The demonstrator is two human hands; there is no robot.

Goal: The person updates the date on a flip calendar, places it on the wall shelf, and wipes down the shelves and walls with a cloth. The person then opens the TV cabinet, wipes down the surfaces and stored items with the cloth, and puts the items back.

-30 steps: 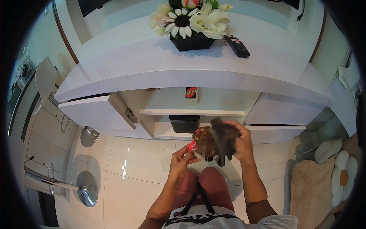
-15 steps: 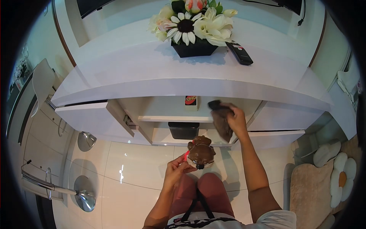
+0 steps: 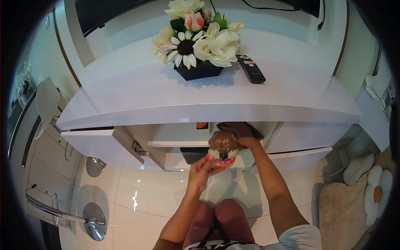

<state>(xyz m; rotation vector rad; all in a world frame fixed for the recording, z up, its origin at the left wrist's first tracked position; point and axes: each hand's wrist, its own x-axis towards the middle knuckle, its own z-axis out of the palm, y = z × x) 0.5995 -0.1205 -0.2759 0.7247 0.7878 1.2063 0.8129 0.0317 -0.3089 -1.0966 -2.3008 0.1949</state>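
My left hand (image 3: 201,173) is closed around the lower side of a brown cartoon-animal figurine (image 3: 223,146) with a pale muzzle and a red band at its base. The figurine is held up in front of the cabinet's open middle section. My right hand (image 3: 241,134) reaches onto the upper shelf (image 3: 175,137), behind the figurine. Beneath that hand is a dark cloth (image 3: 254,131), showing on both sides of it; the fingertips are partly hidden. To the left on the same shelf stands an UNO card box (image 3: 202,126), its top cut off by the counter edge.
A black box (image 3: 193,155) sits on the lower shelf. On the white counter (image 3: 137,93) are a flower arrangement (image 3: 196,46) in a black pot and a remote control (image 3: 251,69). A cabinet door (image 3: 102,143) juts out at left. Chrome stool bases (image 3: 95,221) stand on the tiled floor.
My right hand has carried the cloth from in front of the cabinet onto the upper shelf. My left hand has raised the figurine toward the shelf, its face now showing. The view has tilted up.
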